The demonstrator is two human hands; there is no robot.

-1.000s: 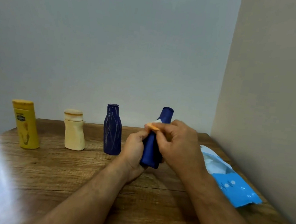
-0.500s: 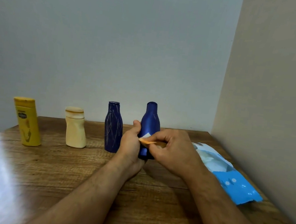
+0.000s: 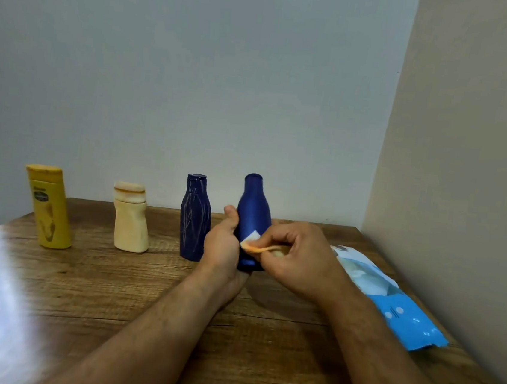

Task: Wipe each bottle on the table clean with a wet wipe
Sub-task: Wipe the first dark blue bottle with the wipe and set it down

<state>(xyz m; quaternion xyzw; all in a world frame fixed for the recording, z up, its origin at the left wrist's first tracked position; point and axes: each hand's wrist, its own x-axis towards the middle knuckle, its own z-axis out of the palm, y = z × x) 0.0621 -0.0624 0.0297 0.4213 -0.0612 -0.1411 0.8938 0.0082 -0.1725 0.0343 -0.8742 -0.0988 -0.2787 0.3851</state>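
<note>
A dark blue bottle (image 3: 253,213) stands upright on the wooden table (image 3: 141,299). My left hand (image 3: 223,245) grips its lower left side, thumb pointing up along it. My right hand (image 3: 298,256) pinches a folded wet wipe (image 3: 254,244), white with an orange-stained edge, against the bottle's lower front. To the left stand a second dark blue bottle with pale streaks (image 3: 195,217), a cream bottle (image 3: 130,218) and a yellow bottle (image 3: 48,206).
A blue and white wet wipe pack (image 3: 391,297) lies at the right, near the beige side wall (image 3: 466,183). A grey wall runs behind the bottles. A window edge shows at the far left.
The held blue bottle went from tilted and lifted to upright on the table. My right hand with the wipe moved down from the bottle's neck to its lower body.
</note>
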